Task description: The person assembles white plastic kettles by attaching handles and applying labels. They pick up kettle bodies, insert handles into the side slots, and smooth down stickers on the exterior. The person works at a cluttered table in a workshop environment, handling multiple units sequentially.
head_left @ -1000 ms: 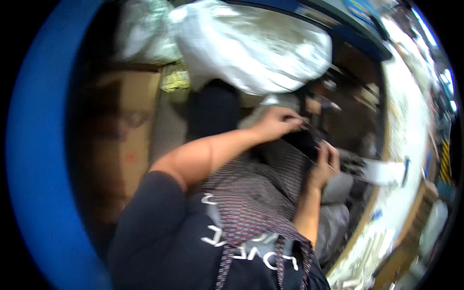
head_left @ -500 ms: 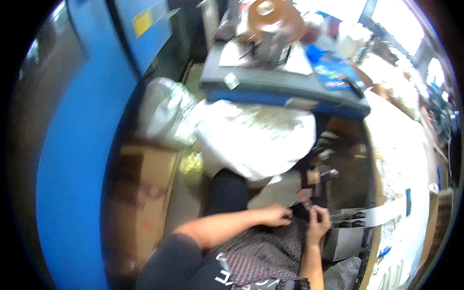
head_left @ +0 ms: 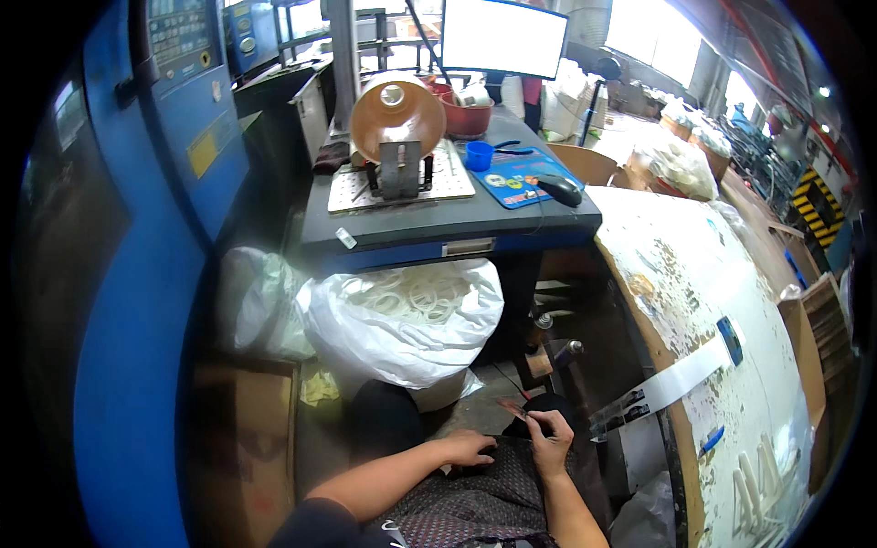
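From my distant seat I watch the right hand (head_left: 552,442): its thumb and forefinger are pressed together, and what they pinch seems to be a small reddish strip (head_left: 511,407). The strip goes out from these fingertips, to the left of the grip and slightly ahead of it. Its long axis lies slantwise, with the free end pointing away from the grip. What it is exactly, I cannot tell; it is too small. The left hand (head_left: 468,447) is the farther one: it rests left of the grip and nearer to the body, on the patterned apron (head_left: 470,498). Its fingers bend downward, and whether they hold something I cannot tell. Ahead and left of the grip stands a white sack (head_left: 393,352) with pale rings (head_left: 429,297) inside.
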`<control>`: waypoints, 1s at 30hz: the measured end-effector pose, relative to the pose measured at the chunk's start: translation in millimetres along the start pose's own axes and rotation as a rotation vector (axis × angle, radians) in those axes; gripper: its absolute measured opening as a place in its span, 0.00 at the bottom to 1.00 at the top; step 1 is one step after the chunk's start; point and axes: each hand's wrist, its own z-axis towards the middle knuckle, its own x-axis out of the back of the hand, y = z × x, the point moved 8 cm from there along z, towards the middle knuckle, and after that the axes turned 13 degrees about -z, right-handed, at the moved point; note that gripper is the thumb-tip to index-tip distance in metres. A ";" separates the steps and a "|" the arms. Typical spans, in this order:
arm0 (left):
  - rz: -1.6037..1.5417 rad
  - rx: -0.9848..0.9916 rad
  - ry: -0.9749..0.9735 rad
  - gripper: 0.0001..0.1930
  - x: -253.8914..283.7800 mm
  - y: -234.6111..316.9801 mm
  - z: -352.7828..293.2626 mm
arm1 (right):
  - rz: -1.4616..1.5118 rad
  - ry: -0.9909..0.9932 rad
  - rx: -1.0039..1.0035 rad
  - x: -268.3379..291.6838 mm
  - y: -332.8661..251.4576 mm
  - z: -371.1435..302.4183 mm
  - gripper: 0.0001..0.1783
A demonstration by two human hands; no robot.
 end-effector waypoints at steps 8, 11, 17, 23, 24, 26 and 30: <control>0.059 0.089 -0.065 0.27 2.3 5.5 -2.2 | -0.036 -0.007 0.018 -3.2 1.9 1.9 0.05; 0.084 0.083 -0.058 0.28 -1.8 -1.7 0.7 | -0.039 -0.015 0.014 -3.1 -0.8 2.5 0.05; 0.075 0.065 -0.067 0.29 0.8 6.9 -3.0 | -0.054 -0.031 0.021 -5.9 1.0 0.2 0.05; 0.073 0.031 -0.052 0.28 0.7 8.6 -3.1 | -0.079 -0.042 0.033 -7.0 -1.4 1.2 0.05; 0.076 0.031 -0.053 0.28 1.0 8.5 -2.2 | -0.085 -0.041 0.035 -7.0 -0.8 1.7 0.05; 0.078 0.023 -0.054 0.28 2.5 9.5 -0.4 | -0.087 -0.042 0.034 -6.6 -0.8 3.4 0.06; 0.083 0.003 -0.041 0.28 5.1 8.9 2.3 | -0.083 -0.042 0.039 -7.0 -0.2 7.4 0.06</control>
